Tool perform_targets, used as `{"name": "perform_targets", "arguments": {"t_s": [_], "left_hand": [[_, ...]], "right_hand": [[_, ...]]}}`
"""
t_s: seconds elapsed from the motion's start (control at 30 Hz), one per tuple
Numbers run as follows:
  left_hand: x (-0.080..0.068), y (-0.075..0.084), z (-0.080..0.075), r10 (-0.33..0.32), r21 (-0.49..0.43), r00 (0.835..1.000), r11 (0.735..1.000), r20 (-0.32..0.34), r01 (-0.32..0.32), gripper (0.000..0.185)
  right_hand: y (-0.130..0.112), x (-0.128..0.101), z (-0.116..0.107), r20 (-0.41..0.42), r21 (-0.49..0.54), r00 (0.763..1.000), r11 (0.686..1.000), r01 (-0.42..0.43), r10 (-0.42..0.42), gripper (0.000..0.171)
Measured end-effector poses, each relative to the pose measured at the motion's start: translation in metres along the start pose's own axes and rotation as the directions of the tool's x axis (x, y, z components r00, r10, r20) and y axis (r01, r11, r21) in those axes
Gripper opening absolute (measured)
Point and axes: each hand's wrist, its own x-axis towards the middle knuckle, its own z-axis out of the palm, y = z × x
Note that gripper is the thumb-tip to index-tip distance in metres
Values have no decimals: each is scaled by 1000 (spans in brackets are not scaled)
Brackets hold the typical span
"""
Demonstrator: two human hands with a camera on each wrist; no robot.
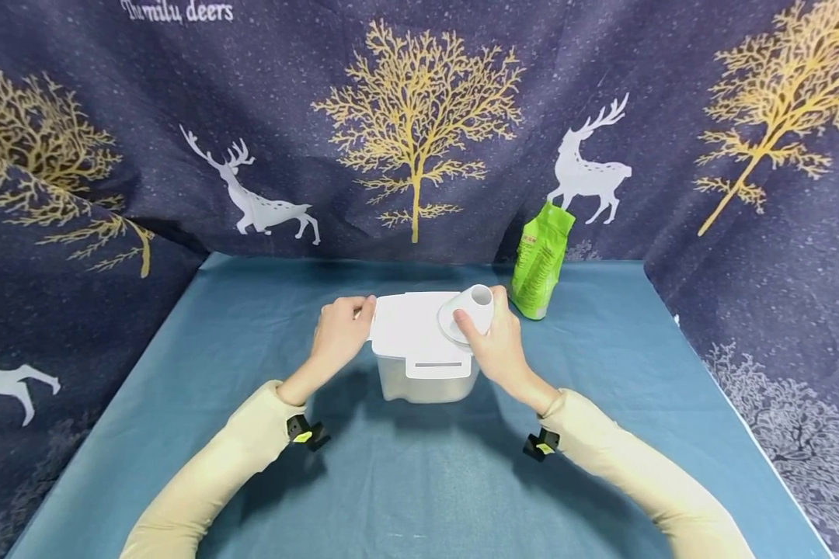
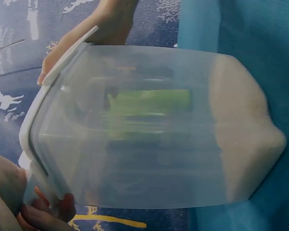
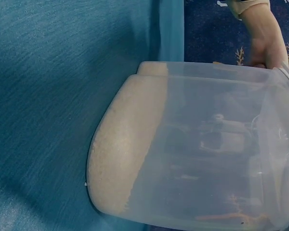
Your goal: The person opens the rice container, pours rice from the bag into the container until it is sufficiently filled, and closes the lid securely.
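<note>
A clear plastic storage container [image 1: 429, 388] with a white lid [image 1: 409, 322] stands on the table, pale fine grains [image 3: 127, 139] filling its bottom. On the lid's right part sits a white round piece with a hollow spout [image 1: 481, 299]. My left hand [image 1: 339, 332] pinches a white side latch [image 2: 36, 180] at the lid's left edge, fingers curled. My right hand [image 1: 501, 345] grips the lid's right side, thumb against the spout piece. Its other fingers are mostly hidden behind the lid. A front latch [image 1: 438, 366] hangs over the container's near wall.
A bright green bag [image 1: 541, 264] stands at the back right of the table, against the wall cloth. Blue cloth [image 1: 419, 481] covers the table. Dark cloth printed with trees and deer [image 1: 259, 206] hangs at the back and sides.
</note>
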Motion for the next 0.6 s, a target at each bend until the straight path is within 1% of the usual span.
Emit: {"name": "perform_targets", "arguments": {"t_s": [0.17, 0.27, 0.47, 0.6], "left_hand": [[3, 0, -3, 1, 44, 1000, 999, 7, -2, 40], [3, -1, -3, 16, 54, 1000, 998, 13, -17, 35], [3, -2, -3, 50, 31, 999, 998, 11, -50, 29], [2, 1, -2, 102, 7, 995, 995, -9, -102, 32]], "right_hand": [[1, 1, 0, 9, -4, 1000, 1000, 9, -9, 51], [1, 1, 0, 20, -4, 1000, 1000, 13, -13, 53], [2, 1, -1, 32, -4, 999, 1000, 18, -18, 52], [2, 2, -2, 33, -4, 999, 1000, 16, -16, 51]]}}
